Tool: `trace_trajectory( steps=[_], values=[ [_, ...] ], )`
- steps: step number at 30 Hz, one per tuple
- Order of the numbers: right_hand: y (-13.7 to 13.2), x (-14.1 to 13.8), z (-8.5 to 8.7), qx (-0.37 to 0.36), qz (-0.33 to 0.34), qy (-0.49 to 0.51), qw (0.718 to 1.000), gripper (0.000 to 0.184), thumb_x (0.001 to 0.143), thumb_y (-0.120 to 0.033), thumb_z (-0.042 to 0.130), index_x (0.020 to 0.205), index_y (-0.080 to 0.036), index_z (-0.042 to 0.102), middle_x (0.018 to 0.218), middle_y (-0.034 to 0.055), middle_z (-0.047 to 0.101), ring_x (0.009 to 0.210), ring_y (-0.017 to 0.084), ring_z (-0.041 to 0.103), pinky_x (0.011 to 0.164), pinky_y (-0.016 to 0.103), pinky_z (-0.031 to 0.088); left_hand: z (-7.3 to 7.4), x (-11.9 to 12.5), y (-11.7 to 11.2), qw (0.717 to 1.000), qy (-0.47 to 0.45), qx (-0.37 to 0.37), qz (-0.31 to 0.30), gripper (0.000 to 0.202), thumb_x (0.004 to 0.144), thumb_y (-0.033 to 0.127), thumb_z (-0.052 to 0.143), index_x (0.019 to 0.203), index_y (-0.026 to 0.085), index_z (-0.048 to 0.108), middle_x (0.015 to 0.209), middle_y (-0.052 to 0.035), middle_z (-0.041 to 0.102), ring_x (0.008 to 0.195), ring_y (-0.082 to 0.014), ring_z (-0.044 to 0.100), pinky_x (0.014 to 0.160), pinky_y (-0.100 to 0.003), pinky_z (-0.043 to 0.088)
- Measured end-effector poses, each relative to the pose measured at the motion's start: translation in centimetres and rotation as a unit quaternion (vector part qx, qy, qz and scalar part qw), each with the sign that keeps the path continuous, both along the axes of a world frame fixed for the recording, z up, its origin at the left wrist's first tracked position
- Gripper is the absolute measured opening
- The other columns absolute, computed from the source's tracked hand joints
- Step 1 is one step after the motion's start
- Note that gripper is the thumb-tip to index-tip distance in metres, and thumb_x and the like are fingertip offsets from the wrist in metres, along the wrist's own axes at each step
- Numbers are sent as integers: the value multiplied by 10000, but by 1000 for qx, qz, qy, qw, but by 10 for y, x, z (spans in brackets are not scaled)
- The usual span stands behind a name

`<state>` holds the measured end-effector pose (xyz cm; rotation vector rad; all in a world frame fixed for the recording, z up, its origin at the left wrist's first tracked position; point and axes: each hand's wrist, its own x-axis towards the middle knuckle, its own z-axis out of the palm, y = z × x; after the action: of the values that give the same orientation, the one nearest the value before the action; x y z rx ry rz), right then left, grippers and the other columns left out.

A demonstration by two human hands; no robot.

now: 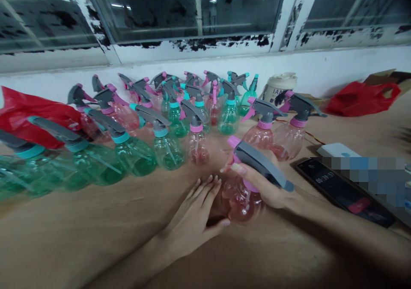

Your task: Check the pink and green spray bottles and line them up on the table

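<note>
A pink spray bottle (241,199) with a grey trigger head and pink collar stands on the brown table (96,237) in front of me. My right hand (266,186) is wrapped around its neck and head, fingers closed on it. My left hand (195,216) lies flat beside the bottle's left side, fingers stretched out and together, thumb touching the bottle's base.
Several pink and green spray bottles (167,122) stand in rows behind, toward the white wall. Two pink bottles (279,130) stand nearer right. A red plastic bag (28,113) lies left, another red bag (359,96) right. A black phone (343,190) and white box (337,150) lie right.
</note>
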<state>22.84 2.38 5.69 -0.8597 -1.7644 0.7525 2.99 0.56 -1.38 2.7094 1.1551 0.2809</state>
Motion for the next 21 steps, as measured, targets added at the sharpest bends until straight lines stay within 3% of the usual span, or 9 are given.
trace_trajectory(
  steps=[5,11,21],
  values=[
    [-1,1,-1,7,-38,-30,999,284,887,-437,528,710,-229,608,656,-1,615,608,150,589,572,304,471,0,0,0,1000,-2,1,0,721,887,508,540,1442,135,269,1490,-147,349,1376,-285,304,1118,-477,264],
    [-1,-1,-3,-7,-9,37,999,152,837,-388,616,899,-249,614,912,27,685,878,209,652,806,372,512,3,2,0,1000,-4,3,-2,625,890,479,543,1388,151,357,1479,-146,370,1369,-281,321,1118,-482,267],
    [-2,-1,-6,6,-50,14,999,163,825,-370,627,788,-237,540,719,-24,577,657,147,560,618,311,449,2,2,1,1000,-2,-1,-2,627,885,480,549,1379,139,368,1465,-155,389,1358,-287,340,1111,-495,279]
  ],
)
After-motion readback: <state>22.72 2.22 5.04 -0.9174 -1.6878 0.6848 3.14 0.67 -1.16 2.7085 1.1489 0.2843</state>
